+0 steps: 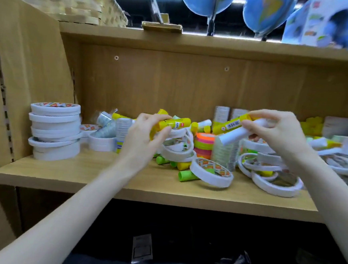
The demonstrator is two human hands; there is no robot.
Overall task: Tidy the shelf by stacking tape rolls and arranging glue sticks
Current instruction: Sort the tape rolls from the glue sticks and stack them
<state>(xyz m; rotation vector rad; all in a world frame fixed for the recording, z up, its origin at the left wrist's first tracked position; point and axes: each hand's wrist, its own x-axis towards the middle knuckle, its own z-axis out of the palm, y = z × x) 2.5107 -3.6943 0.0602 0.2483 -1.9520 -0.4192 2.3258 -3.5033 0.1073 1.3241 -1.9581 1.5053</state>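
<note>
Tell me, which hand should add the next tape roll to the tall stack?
Probably the left hand: it is nearer the tape stack on the left. Both hands already hold glue sticks, so it must put its glue stick down first.

There is only one view, from the camera on my head. It looks forward and a little down, straight into the light brown wooden shelf (82, 172), and it stands close to it. The wide lens bends the edges. My left hand (145, 136) and my right hand (277, 133) reach in from the bottom. At the top the blue globes (206, 1) on the upper board are cut off.
</note>
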